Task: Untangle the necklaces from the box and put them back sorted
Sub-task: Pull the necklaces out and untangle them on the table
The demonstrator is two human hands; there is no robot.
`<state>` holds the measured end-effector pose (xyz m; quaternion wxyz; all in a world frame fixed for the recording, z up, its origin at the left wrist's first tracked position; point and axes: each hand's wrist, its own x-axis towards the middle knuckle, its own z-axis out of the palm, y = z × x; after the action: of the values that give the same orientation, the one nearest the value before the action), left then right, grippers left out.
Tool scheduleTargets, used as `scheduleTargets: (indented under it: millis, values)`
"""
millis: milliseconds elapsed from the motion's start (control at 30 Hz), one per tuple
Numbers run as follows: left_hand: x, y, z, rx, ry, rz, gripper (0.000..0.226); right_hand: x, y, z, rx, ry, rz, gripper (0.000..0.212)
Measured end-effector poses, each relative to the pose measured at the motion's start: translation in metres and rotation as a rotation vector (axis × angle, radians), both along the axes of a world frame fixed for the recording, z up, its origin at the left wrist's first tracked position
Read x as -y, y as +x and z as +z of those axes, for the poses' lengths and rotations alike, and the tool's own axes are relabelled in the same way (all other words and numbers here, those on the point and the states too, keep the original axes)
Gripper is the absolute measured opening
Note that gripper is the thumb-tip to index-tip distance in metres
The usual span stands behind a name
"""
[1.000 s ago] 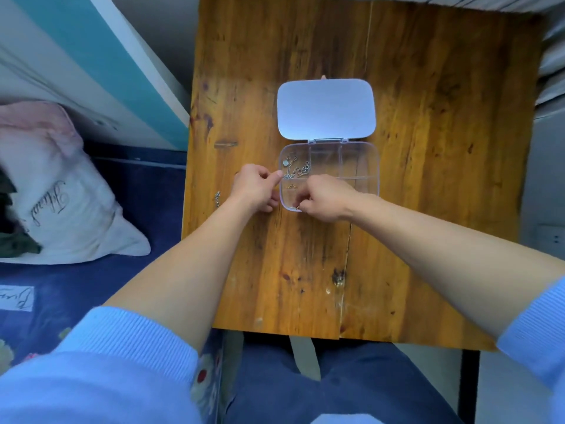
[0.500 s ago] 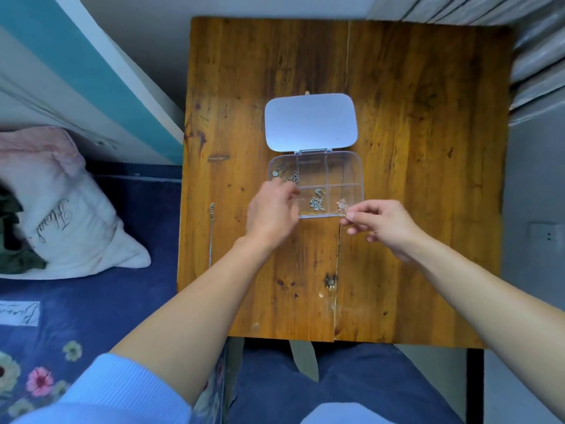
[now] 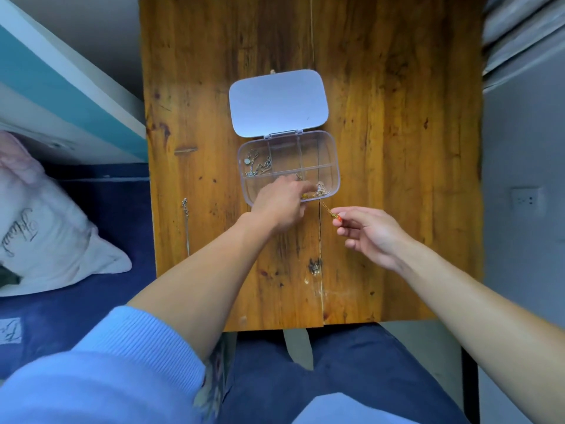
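Observation:
A clear plastic box (image 3: 334,166) with several compartments lies on the wooden table (image 3: 382,148), its pale lid (image 3: 278,102) swung back flat. A silver chain (image 3: 258,166) is heaped in the far left compartment. A gold necklace (image 3: 321,191) lies tangled in the near compartment and runs out over the front wall. My right hand (image 3: 370,234) pinches its end with an orange bead, in front of the box. My left hand (image 3: 281,203) reaches into the near compartment, fingers on the tangle. Another silver necklace (image 3: 186,221) lies stretched out by the table's left edge.
A bed with a dark blue floral sheet (image 3: 76,215) and a pale pillow (image 3: 42,228) sits left of the table. A teal and white wall (image 3: 61,96) rises behind it. A wall socket (image 3: 527,198) is on the right.
My right hand has drawn the gold necklace's end out of the box toward me. My left hand has shifted right into the near compartment. The camera has moved closer.

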<state>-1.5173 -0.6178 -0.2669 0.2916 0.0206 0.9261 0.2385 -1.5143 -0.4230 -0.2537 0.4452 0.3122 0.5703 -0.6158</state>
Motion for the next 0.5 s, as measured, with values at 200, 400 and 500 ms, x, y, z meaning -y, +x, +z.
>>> scheduleTargets:
  millis: [200, 400, 500]
  values:
    - [0.001, 0.000, -0.001, -0.082, 0.016, 0.074, 0.017, -0.004, -0.001, 0.003, 0.012, -0.026, -0.020, 0.015]
    - [0.007, -0.003, 0.011, -0.090, 0.121, 0.188, 0.011, -0.009, -0.003, -0.001, 0.003, -0.013, -0.045, 0.013]
    - [0.011, -0.001, 0.017, -0.073, 0.184, 0.258, 0.008, -0.006, -0.006, -0.001, -0.006, -0.015, -0.045, 0.013]
